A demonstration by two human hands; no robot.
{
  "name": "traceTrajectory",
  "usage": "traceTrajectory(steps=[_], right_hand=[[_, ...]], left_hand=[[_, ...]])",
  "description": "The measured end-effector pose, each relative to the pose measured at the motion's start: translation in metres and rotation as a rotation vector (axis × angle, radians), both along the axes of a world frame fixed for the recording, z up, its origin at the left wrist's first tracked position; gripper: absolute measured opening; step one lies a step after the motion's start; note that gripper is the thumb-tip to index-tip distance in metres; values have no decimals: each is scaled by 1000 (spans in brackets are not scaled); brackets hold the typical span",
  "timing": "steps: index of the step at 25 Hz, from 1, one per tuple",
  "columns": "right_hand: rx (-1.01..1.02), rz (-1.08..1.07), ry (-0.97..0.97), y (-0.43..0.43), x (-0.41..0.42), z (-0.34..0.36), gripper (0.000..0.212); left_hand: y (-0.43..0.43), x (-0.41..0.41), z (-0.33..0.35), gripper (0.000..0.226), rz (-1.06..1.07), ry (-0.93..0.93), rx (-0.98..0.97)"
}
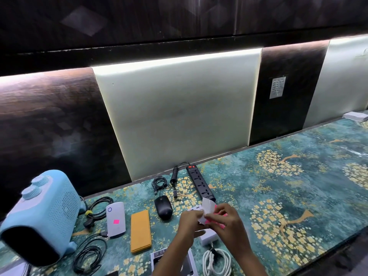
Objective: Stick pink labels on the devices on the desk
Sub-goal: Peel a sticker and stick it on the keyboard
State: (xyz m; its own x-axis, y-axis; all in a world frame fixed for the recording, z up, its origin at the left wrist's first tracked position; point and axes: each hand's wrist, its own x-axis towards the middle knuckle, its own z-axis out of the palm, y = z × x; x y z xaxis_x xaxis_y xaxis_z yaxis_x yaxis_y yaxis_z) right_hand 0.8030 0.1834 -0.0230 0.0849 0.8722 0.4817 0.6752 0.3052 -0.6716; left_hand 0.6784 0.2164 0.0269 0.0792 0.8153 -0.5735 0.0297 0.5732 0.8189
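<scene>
**Peeling a pink label above a crowded desk**

Holding a white backing sheet with bright pink sticker labels (207, 213) between them, the person's two bare hands meet just above the desk covered in a teal mat with yellow blossom trees (288, 186). The left hand (189, 222) pinches the sheet's lower left edge, fingers closed on it. The right hand (225, 218) is closed on the pink part of the sheet from the right, thumb and fingertips pressed together; whether a single label has come free cannot be told.

The hands stand in the way of what lies beneath them: a small white box-shaped charger (209, 237) shows only as a corner under the wrists, and a coiled white cable (217, 261) lies just in front of it. A framed dark device (171, 261) at the near edge is partly hidden by the left forearm.

To the left, a white power bank (116, 220) already carries a pink square label (116, 221) on its top face. Beside it lies an orange rectangular case (140, 231), bare of pink. A black computer mouse (163, 207) sits just beyond the hands, its cable coiled behind it. A black power strip with a red switch (200, 183) runs back toward the wall, its near end hidden by the sheet. A pale blue fan heater with two knobs (42, 214) stands at far left, with black cables (90, 252) looped near it.
</scene>
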Motion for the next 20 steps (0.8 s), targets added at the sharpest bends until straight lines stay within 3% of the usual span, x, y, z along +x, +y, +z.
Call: traceTrajectory(steps=[4,8,10,12,15,17,20], right_hand=[[-33,-12,149,-2,0,2,12],[-129,57,275,-4,2,11,32],[-174,22,428,-4,4,20,37],[-240,-1,592,-4,8,25,54],[-412,55,626,-1,15,24,84],[-453,45,647,1,17,19,83],[-424,-150,642,8,22,8,75]], left_hand=[[1,1,0,14,-13,-13,-4],[3,-4,-1,15,15,-12,-4],[6,-8,-2,15,19,7,3],[9,-11,-3,17,-24,25,29],[11,-11,-6,19,-148,12,97],[12,-12,-7,17,-193,1,145],[13,-20,-9,9,-158,22,174]])
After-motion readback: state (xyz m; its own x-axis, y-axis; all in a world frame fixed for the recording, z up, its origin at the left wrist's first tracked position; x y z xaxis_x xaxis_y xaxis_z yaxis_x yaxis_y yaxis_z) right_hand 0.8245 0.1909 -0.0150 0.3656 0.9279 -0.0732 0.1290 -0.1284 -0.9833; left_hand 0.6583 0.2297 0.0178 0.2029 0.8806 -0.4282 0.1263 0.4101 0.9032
